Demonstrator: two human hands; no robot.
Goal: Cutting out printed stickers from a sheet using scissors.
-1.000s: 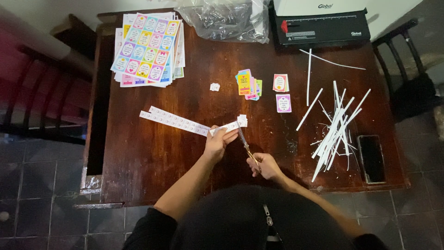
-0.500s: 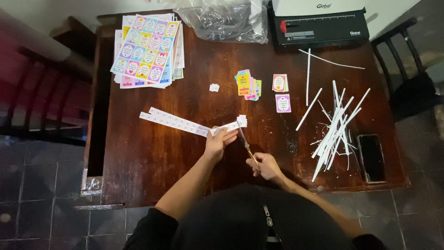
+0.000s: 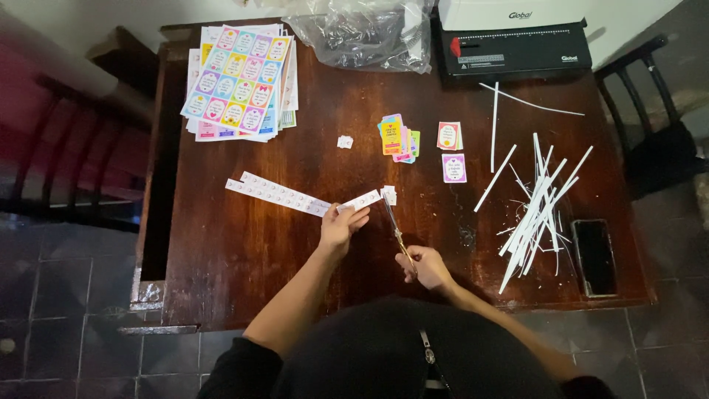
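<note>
Little has changed since the earlier frame: our left hand (image 3: 342, 224) still pinches the long paper strip (image 3: 295, 196) flat on the table (image 3: 244, 258), its left end pointing toward open wood. Our right hand (image 3: 425, 266) grips scissors (image 3: 394, 225), blades meeting the strip's right end.

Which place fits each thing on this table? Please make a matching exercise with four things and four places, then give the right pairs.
Things:
1. scissors
2. paper strip
3. sheet stack
4. black phone

Places:
A. far left corner of the table
B. in the right hand
C. near right edge, beside the white offcuts
D. under the left hand, running left

Pairs: 1-B, 2-D, 3-A, 4-C
</note>
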